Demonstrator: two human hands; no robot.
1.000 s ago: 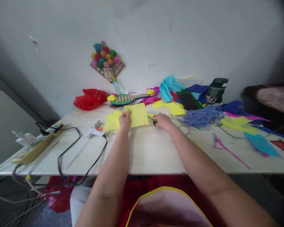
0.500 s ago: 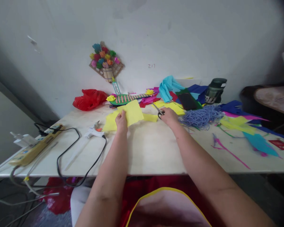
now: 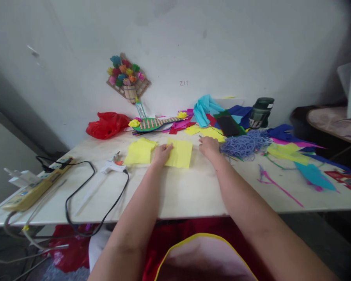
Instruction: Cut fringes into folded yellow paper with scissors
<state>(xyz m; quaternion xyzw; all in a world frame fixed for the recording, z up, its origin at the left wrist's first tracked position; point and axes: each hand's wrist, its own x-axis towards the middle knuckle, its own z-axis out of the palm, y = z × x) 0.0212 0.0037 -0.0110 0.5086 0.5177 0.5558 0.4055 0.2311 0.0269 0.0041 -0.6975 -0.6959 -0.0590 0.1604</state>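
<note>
My left hand (image 3: 163, 153) is closed on the edge of a yellow paper square (image 3: 181, 153), thumb on top, low over the table. More yellow paper (image 3: 139, 151) lies on the tabletop just left of that hand. To the right, my right hand (image 3: 209, 146) is closed near the heap of blue-violet string. Only a small dark tip of the scissors (image 3: 200, 136) shows past its fingers; the rest is hidden. Yellow sheets (image 3: 212, 134) lie just behind this hand.
A white glue gun (image 3: 114, 166) with a black cord and a power strip (image 3: 36, 185) lie left. Behind are a red plastic bag (image 3: 107, 125) and a green woven craft (image 3: 152, 124). Rightward are a phone (image 3: 229, 125), string (image 3: 245, 144) and a dark bottle (image 3: 261, 113).
My left hand has lowered the yellow square and moved it right, leaving other yellow paper on the table. The scissors, plainly visible before in my right hand, are now mostly hidden.
</note>
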